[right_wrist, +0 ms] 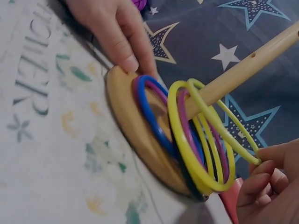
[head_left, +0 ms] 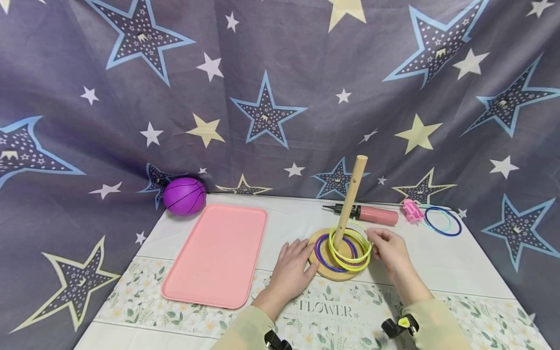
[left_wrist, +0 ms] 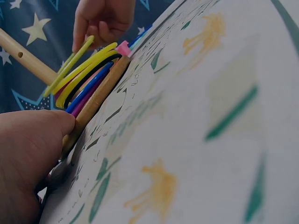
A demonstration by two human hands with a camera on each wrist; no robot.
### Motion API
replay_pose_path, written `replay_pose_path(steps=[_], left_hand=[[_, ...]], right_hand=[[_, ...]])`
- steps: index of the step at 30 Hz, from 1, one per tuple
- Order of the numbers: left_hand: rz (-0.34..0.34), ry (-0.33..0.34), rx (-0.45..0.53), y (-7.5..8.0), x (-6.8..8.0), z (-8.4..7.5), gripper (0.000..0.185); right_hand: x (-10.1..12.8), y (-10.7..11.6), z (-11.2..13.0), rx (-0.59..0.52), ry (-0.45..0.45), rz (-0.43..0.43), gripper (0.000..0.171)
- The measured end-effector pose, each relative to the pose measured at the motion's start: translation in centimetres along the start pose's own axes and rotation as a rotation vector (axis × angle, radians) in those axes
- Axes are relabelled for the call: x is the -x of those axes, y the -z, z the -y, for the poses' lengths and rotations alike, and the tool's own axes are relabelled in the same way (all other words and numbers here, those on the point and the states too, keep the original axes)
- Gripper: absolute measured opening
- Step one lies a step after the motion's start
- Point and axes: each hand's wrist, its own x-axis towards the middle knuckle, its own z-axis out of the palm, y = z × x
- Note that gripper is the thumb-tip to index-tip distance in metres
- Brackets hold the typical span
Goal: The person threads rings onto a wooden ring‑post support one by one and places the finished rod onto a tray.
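A wooden peg stands tilted on a round wooden base with blue, purple and yellow rings stacked around it. My left hand lies flat on the table, its fingertips pressing the base's left edge. My right hand pinches a thin yellow-green ring that is looped over the peg and lifted on its right side above the other rings. In the left wrist view that ring slants up toward the right hand.
A pink tray lies left of the base, and a purple ball sits behind it. Behind the peg lie a pink air pump, a small pink toy and loose rings. A star-patterned cloth hangs behind the table.
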Motion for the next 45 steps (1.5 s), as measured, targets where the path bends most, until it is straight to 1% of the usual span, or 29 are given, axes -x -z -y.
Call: replay_pose_path(steps=[6,12,17,23,30,34,38,39,42,44,45], left_hand=[[0.000,-0.006,0.003,0.0,0.0,0.0,0.056],[0.000,-0.005,0.008,0.0,0.0,0.0,0.056],[-0.001,-0.005,-0.001,0.0,0.0,0.0,0.056],[-0.004,-0.005,-0.005,0.0,0.0,-0.1,0.057],[0.010,0.003,-0.008,-0.1,0.0,0.0,0.059],[0.013,0.006,-0.012,-0.2,0.0,0.1,0.059],[0.021,0.011,-0.008,-0.2,-0.1,0.1,0.058],[0.022,0.011,-0.007,-0.2,-0.1,0.1,0.058],[0.026,0.014,-0.005,-0.1,0.0,0.1,0.058],[0.024,0.012,-0.011,-0.1,0.0,0.0,0.058],[0.023,0.011,-0.014,-0.1,0.0,0.0,0.058]], right_hand=[[0.3,0.0,-0.8,0.073,-0.004,0.001,0.037],[0.1,0.5,-1.8,0.101,-0.026,-0.004,0.037],[-0.2,1.4,-2.7,0.109,-0.036,-0.024,0.040],[-0.7,3.2,-3.8,0.125,-0.047,-0.115,0.037],[-1.6,6.4,-4.5,0.114,-0.062,-0.228,0.032],[-2.0,8.5,-4.8,0.077,-0.056,-0.295,0.023],[-2.4,10.3,-5.2,-0.003,-0.042,-0.357,0.007],[-2.5,10.8,-5.3,-0.025,-0.036,-0.371,0.008],[-2.9,12.1,-5.5,-0.078,-0.012,-0.419,0.022],[-3.2,12.9,-5.7,-0.077,0.008,-0.446,0.026],[-3.4,13.3,-5.9,-0.069,0.008,-0.460,0.024]])
